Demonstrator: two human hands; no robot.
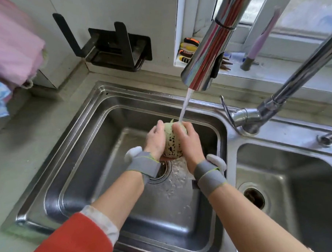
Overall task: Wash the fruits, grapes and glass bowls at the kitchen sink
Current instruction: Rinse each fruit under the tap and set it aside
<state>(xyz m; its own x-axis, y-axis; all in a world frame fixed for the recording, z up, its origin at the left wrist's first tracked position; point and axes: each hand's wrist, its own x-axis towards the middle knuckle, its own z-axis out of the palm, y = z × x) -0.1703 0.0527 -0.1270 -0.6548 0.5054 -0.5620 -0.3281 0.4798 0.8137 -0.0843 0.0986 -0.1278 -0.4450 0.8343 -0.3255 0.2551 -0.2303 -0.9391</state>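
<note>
While water runs, left hand (pixel 156 139) and right hand (pixel 188 144) around melon (pixel 170 144).

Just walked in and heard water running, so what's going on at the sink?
A person is rinsing a pale green, dark-speckled fruit under the running faucet. Both hands grip it, the left hand on one side and the right hand on the other, over the left basin of a steel double sink. Water splashes down around the drain. The right basin holds no items that I can see.
</note>
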